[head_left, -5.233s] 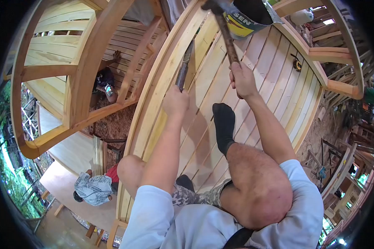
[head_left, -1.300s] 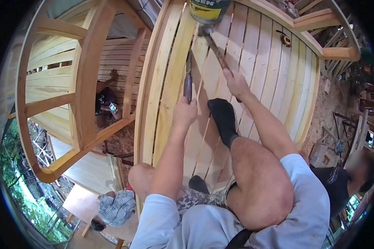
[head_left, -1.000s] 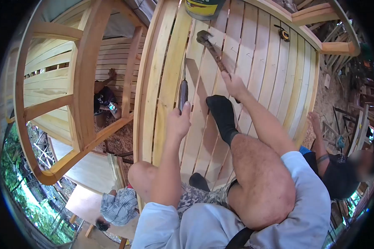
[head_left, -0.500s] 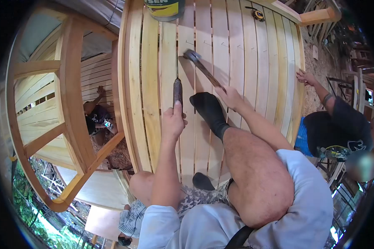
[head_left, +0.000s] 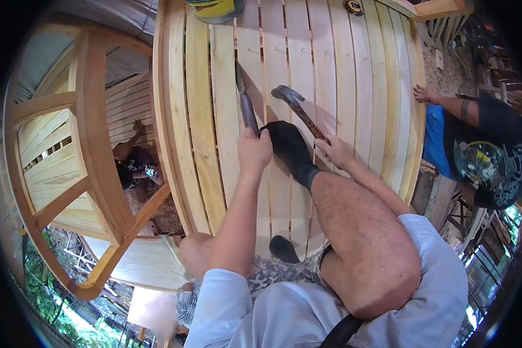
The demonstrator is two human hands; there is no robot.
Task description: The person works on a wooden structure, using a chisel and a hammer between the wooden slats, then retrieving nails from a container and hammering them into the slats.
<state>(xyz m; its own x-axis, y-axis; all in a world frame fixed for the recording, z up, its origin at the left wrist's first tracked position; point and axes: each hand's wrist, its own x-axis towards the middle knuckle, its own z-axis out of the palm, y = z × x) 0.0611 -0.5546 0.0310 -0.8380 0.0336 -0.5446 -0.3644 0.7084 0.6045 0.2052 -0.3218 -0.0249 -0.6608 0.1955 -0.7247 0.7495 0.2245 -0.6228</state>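
Left hand [head_left: 255, 152]: fingers wrapped round the handle of a chisel-like tool [head_left: 247, 109], forearm reaching forward, blade pointing away along a gap between slats [head_left: 277, 191]; tip contact unclear. Right hand [head_left: 335, 152]: curled round the lower hammer [head_left: 300, 111] handle, forearm angled inward past the raised knee [head_left: 383, 272]. Hammer head right of blade, apart.

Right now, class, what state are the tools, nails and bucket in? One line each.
Brown-handled metal hammer: gripped in the right hand, head seemingly clear of the pale wooden boards.
Dark-handled, metal-bladed tool: gripped in the left hand, blade along a gap.
Thin metal nails: sticking up; whether bent, too small to tell.
Dark bucket with yellow label: upright, top out of view.
Black-and-yellow tape measure: on the boards, partly cut off.
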